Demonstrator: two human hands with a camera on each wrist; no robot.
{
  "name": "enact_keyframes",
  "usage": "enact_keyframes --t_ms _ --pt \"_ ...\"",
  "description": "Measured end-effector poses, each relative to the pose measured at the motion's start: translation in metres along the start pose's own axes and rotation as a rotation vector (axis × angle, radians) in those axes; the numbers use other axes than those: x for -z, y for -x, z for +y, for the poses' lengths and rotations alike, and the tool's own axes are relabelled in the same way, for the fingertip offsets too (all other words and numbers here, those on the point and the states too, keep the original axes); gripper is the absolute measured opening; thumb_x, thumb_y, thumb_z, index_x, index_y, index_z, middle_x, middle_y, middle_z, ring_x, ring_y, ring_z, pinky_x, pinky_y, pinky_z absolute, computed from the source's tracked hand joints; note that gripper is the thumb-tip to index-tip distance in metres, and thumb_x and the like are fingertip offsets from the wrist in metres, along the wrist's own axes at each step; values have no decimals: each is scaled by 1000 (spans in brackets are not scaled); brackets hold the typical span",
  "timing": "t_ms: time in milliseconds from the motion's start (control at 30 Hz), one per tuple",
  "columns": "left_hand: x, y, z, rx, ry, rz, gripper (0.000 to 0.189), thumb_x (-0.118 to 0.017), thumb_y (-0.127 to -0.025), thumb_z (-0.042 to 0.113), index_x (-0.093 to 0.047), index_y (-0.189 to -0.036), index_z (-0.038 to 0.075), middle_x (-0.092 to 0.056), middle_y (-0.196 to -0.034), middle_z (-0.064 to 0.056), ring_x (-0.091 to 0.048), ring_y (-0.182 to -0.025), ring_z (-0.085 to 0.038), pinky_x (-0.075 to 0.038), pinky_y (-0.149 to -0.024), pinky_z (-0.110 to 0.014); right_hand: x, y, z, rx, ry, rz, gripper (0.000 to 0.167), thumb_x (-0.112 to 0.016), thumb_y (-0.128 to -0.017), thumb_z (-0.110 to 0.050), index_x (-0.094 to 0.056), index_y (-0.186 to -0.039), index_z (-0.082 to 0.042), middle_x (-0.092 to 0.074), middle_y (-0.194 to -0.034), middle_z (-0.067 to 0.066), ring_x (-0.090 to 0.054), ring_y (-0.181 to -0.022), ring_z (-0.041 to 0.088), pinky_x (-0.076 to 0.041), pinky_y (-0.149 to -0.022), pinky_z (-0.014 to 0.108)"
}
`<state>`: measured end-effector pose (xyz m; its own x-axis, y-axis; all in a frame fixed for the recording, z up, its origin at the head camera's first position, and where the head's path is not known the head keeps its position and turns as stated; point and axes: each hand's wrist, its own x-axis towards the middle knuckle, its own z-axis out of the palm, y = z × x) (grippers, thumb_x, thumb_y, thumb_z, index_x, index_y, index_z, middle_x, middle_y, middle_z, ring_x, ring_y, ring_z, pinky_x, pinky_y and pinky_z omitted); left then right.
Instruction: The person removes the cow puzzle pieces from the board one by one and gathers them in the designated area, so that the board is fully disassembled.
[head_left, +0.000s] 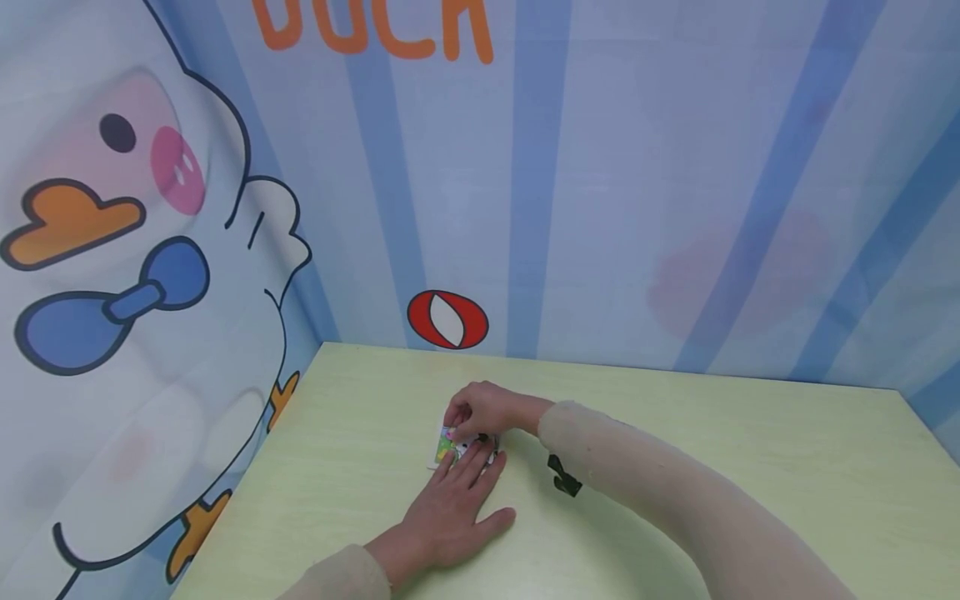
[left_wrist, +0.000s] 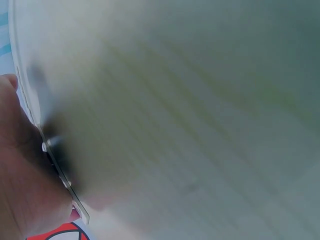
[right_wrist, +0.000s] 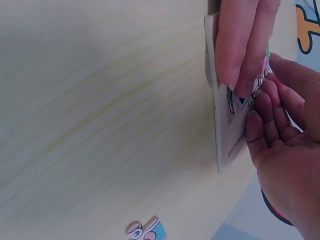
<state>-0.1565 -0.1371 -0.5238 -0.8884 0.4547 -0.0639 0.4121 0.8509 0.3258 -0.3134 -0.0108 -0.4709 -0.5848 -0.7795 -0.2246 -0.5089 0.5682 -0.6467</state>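
Note:
A small picture puzzle in a white frame (right_wrist: 218, 125) lies flat on the table, with cartoon print in green, pink and black. My left hand (head_left: 453, 508) reaches in from the near side, its straight fingers resting on the puzzle's face and covering part of it. From the far side my right hand (head_left: 483, 408) bends over the puzzle, thumb and fingertips pinching a puzzle piece at the picture, mostly hidden behind those fingers. In the left wrist view only the thin edge of the puzzle (left_wrist: 62, 175) shows, with skin beside it.
The pale yellow table (head_left: 337, 492) meets a striped cloth backdrop (head_left: 600, 208) at the rear and left. One loose puzzle piece (right_wrist: 150, 230), blue and white, lies on the table apart from the frame. A dark device (head_left: 564, 477) shows under the right sleeve.

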Motion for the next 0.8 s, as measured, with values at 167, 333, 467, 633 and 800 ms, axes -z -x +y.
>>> enact_keyframes --t_ms 167,333,467,633,800 --pt "-1 0 -1 -16 3 13 83 -33 -109 69 -29 -171 14 -16 -179 -5 -11 -166 -24 -15 -132 -57 -1 -1 -1 -20 -13 3 7 -79 -99 -15 -79 -106 -14 -72 -91 -7 -64 -85 9 -55 -82 23" --pt "5 3 3 -29 11 21 81 -34 -110 66 -30 -170 11 -18 -179 -8 -14 -166 -27 -17 -130 -60 -2 -2 -2 -51 -30 2 8 -79 -99 -18 -78 -106 -14 -72 -91 -6 -64 -86 9 -55 -83 23" --pt "7 4 4 -28 13 19 80 -34 -111 65 -30 -170 11 -18 -179 -9 -14 -166 -27 -18 -130 -60 -2 -3 -2 -68 -42 2 10 -79 -99 -20 -77 -106 -14 -71 -93 -6 -63 -87 10 -54 -83 23" --pt "5 2 1 -14 15 3 80 -35 -110 66 -27 -171 14 -14 -180 -5 -10 -166 -24 -15 -131 -58 -3 -3 -2 -73 -50 -2 11 -79 -99 -19 -77 -107 -13 -71 -93 -4 -63 -88 11 -54 -84 24" --pt "2 1 0 -15 28 2 80 -38 -110 64 -27 -171 14 -13 -180 -5 -9 -166 -24 -14 -132 -57 -5 -4 0 -77 -42 4 11 -79 -99 -20 -76 -107 -13 -70 -94 -4 -63 -88 10 -54 -84 24"
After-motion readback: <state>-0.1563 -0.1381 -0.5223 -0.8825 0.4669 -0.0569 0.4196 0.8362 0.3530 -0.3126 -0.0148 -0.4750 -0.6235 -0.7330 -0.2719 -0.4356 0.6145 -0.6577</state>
